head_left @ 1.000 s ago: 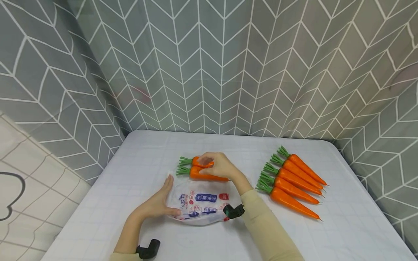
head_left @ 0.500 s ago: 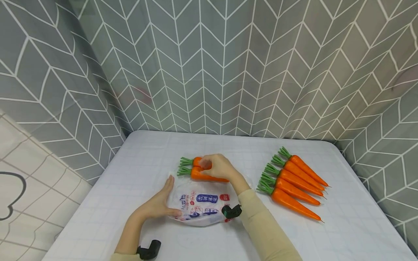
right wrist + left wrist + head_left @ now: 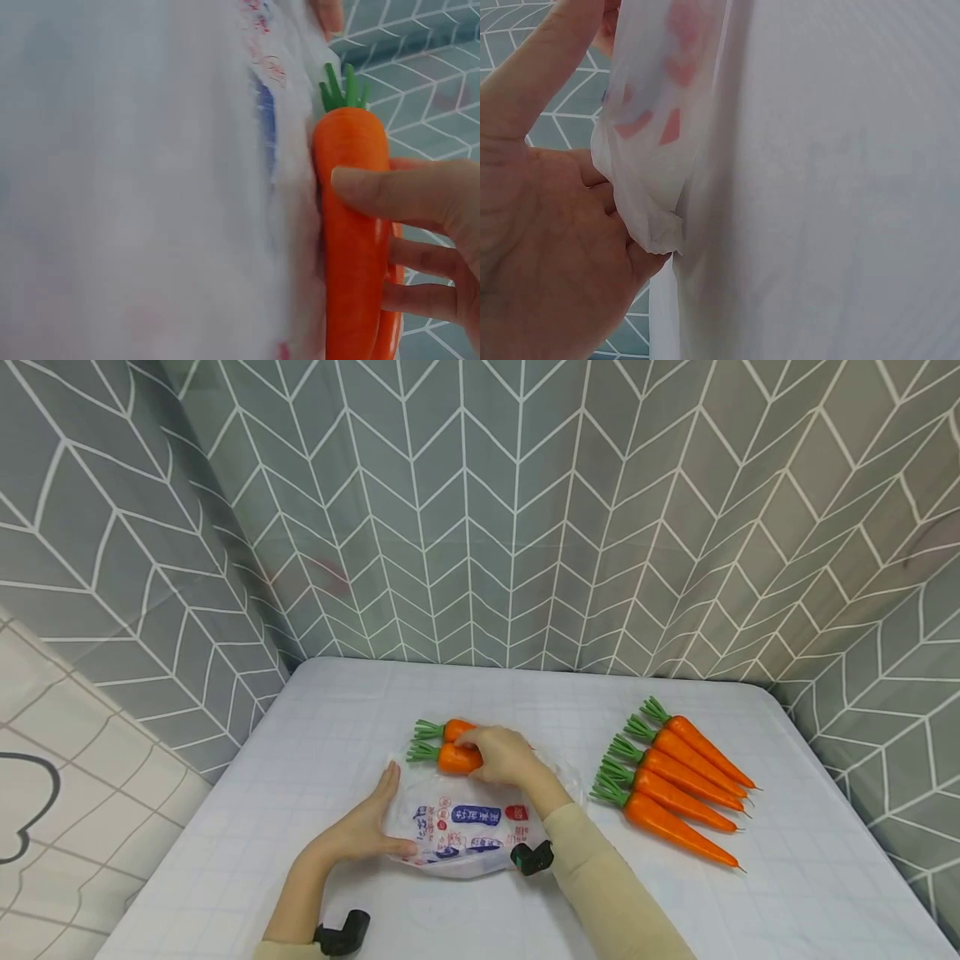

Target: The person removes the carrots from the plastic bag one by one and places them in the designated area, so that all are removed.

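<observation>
A white plastic bag (image 3: 472, 839) with red and blue print lies in front of the person. At its left side, my left hand (image 3: 363, 827) has its thumb at the near edge and index finger along the far left edge. In the left wrist view its other fingers pass behind the bag's crumpled edge. My right hand (image 3: 506, 756) grips the middle of two orange carrots with green tops, just beyond the bag. Its thumb presses on the nearer carrot (image 3: 352, 277), its fingers reaching the farther carrot (image 3: 456, 729). The carrots' tip ends are mostly covered by the hand in the head view.
Several more carrots (image 3: 682, 777) lie fanned side by side on the right of the white-covered table (image 3: 247, 827), tops toward the upper left. A grey patterned curtain (image 3: 487, 527) hangs behind and along the sides. Each wrist wears a small black camera.
My right hand has come down onto the two carrots, its thumb and fingers now closed around them. The left hand and bag have stayed in place.
</observation>
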{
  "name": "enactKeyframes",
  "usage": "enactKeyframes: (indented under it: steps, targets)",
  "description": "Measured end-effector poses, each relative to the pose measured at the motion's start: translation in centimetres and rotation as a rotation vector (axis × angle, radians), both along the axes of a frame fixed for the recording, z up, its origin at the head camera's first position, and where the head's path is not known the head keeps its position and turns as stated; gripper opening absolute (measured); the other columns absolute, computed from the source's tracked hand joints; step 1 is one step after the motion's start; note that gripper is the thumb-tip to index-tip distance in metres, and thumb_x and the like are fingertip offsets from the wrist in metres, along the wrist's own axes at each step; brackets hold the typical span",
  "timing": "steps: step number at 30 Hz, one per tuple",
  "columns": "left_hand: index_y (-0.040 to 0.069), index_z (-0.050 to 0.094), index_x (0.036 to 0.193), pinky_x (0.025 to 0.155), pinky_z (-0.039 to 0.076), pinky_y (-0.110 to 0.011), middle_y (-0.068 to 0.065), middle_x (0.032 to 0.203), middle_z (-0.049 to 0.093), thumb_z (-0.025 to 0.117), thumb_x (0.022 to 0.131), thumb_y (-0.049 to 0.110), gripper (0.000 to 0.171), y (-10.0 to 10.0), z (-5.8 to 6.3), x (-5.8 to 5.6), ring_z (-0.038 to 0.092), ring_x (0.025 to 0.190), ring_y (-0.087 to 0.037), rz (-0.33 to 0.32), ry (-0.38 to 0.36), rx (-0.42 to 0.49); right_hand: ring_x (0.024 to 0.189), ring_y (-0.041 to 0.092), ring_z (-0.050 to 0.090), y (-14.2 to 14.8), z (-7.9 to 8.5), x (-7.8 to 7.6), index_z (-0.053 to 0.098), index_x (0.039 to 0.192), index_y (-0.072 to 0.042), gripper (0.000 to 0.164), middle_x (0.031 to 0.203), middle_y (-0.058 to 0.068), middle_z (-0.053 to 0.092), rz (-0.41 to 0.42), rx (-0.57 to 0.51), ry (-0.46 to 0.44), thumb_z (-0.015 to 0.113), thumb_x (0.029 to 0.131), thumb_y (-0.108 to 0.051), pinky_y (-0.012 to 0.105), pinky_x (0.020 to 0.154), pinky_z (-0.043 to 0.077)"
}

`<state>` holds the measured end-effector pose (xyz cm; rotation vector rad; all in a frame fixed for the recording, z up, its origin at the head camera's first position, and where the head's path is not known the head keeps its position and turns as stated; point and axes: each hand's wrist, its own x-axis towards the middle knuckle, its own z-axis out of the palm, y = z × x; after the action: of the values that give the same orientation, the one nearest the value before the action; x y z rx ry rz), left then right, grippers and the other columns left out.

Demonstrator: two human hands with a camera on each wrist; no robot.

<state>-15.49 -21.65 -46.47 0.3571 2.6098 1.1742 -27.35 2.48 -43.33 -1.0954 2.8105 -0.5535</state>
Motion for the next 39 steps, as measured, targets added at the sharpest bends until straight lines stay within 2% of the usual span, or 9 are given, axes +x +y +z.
enactKeyframes:
  steps: [8,12,18,25,31,39]
  targets:
    - [-0.007,-0.001,0.150,0.114,0.008,-0.053,-0.025,0.157,-0.009,0.085,0.070,0.040,0.127,0.1,0.0,0.0,-0.002,0.144,-0.041,0.008,0.002,-0.009,0.105,0.019,0.059,0.2,-0.2,0.6,0.063,0.127,-0.020,0.051,0.126,0.000,0.063,-0.025,0.013,0.011,0.077,0.078,-0.014,0.042,0.096,0.047]
    - [-0.006,-0.001,0.150,0.114,0.009,-0.054,-0.025,0.157,-0.009,0.086,0.069,0.040,0.128,0.1,0.0,0.0,-0.003,0.144,-0.041,0.012,0.002,-0.012,0.106,0.019,0.059,0.6,0.3,0.7,0.061,0.130,-0.021,0.056,0.129,-0.002,0.062,-0.036,0.000,0.008,0.076,0.077,-0.011,0.040,0.095,0.047]
    - [-0.007,-0.001,0.150,0.114,0.009,-0.054,-0.026,0.157,-0.009,0.086,0.068,0.039,0.128,0.0,0.0,0.0,-0.003,0.144,-0.041,0.014,0.001,-0.007,0.104,0.021,0.061,1.0,1.6,0.8,0.061,0.129,-0.019,0.057,0.125,0.001,0.063,-0.020,-0.039,0.059,0.079,0.075,-0.015,0.040,0.089,0.050]
    - [-0.007,-0.001,0.150,0.113,0.009,-0.055,-0.026,0.157,-0.008,0.086,0.068,0.040,0.128,-0.1,0.0,-0.1,-0.003,0.144,-0.042,0.005,0.010,-0.006,0.101,0.017,0.062,1.5,2.4,0.9,0.060,0.129,-0.017,0.056,0.120,-0.001,0.065,0.038,-0.243,0.042,0.080,0.076,-0.014,0.035,0.087,0.051]
    - [-0.008,-0.001,0.150,0.113,0.009,-0.055,-0.028,0.156,-0.008,0.086,0.068,0.039,0.129,-0.1,-0.1,-0.1,-0.003,0.143,-0.043,-0.010,0.018,0.004,0.100,0.020,0.064,2.3,2.8,1.5,0.058,0.130,-0.016,0.055,0.120,0.001,0.064,0.064,-0.460,-0.045,0.078,0.079,-0.009,0.038,0.085,0.055]
    - [-0.008,-0.002,0.150,0.113,0.008,-0.055,-0.027,0.156,-0.009,0.086,0.068,0.039,0.129,-0.1,0.2,0.1,-0.003,0.143,-0.044,0.000,0.013,-0.005,0.100,0.023,0.065,3.7,4.0,2.7,0.057,0.131,-0.015,0.056,0.120,0.004,0.064,0.089,-0.539,-0.032,0.078,0.079,-0.007,0.036,0.080,0.057]
